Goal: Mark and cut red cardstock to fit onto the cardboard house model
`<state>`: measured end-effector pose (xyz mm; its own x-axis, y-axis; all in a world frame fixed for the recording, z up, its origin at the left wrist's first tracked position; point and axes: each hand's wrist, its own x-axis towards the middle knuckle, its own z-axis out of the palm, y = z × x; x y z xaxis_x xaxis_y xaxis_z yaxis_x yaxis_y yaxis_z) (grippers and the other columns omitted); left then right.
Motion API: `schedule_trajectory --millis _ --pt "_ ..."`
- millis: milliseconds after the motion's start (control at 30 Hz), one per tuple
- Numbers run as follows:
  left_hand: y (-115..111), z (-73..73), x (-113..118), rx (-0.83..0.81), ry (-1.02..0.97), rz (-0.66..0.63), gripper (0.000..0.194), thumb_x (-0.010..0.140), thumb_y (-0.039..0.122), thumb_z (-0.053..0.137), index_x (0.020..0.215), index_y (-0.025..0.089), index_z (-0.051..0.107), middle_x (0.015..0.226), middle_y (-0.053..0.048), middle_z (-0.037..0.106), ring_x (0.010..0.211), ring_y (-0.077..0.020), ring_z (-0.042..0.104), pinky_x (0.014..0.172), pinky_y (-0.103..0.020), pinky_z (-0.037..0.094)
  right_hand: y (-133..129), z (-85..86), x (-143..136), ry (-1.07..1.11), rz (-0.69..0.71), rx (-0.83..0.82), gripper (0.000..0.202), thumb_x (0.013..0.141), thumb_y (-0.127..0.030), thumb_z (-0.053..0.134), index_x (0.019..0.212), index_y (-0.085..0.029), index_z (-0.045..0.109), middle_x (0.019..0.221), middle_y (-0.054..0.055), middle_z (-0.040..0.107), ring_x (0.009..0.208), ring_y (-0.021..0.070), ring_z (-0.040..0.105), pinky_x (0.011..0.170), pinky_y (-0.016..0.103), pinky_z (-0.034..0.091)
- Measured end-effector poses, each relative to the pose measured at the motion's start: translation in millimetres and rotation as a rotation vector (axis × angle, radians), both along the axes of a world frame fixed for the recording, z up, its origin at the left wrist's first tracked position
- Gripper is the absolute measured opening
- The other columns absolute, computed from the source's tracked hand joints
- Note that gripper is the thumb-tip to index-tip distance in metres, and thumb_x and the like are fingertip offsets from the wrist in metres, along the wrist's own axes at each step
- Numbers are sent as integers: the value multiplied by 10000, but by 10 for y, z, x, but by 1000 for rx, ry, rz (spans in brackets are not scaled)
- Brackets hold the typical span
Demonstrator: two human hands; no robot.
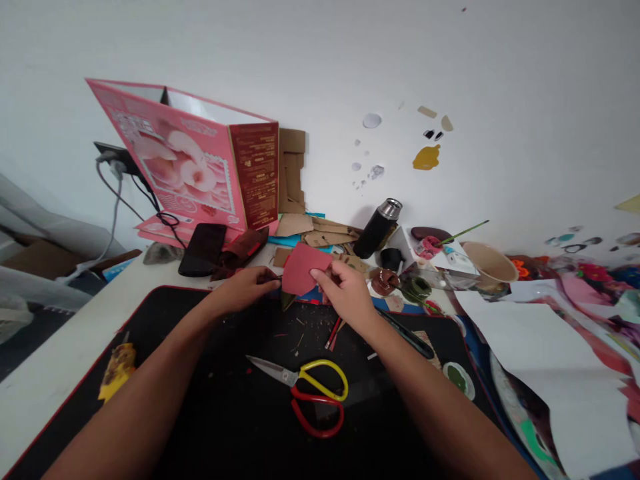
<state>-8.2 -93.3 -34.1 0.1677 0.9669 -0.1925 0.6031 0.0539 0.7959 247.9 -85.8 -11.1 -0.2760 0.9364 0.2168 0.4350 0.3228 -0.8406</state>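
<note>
Above the far part of the black mat, a piece of red paper [303, 272] with a curved outline is held up. My right hand [347, 290] is closed on its right side, thumb on the near face. At the paper's left edge, my left hand [254, 287] is pinched closed. A thin dark tip shows by its fingers, but what they hold is too small to make out. Below the paper hangs a dark green leaf-like piece [287, 300], its upper part hidden. Scissors [296, 383] with one yellow and one red handle lie on the mat, nearer to me.
The black mat [240, 427] carries small scraps and a red pencil-like stick [332, 332]. Behind stand a pink box [200, 160], a phone [203, 248], cardboard pieces [327, 237] and a black flask [376, 230]. White paper sheets [540, 347] lie at the right.
</note>
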Motion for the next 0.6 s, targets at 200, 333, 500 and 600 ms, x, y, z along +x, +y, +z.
schedule_trajectory --millis 200,333,500,600 --pt "-19 -23 0 -187 -128 -46 499 748 683 697 949 229 649 725 -32 760 526 -199 607 516 -308 416 85 -94 -99 -116 0 115 403 1015 -453 641 700 -240 507 609 -32 539 631 170 537 634 278 381" --pt "-20 -70 14 -258 -176 -92 520 765 679 698 995 222 608 746 -34 770 500 -182 599 491 -301 428 123 -136 -134 -92 -18 74 381 1022 -470 629 726 -244 548 604 -21 572 634 183 556 631 276 392" --pt "-31 -98 56 -268 -184 -110 569 772 693 693 1052 206 596 769 -46 774 510 -179 611 476 -292 416 157 -180 -170 -161 -13 123 413 1033 -444 636 696 -246 502 602 -26 572 635 178 553 633 278 371" --pt "-36 -129 87 -256 -171 -84 566 774 687 684 1051 202 596 745 -44 766 491 -179 606 465 -291 403 169 -184 -168 -221 -9 160 389 1046 -409 638 717 -238 524 622 -26 587 635 173 555 643 280 362"
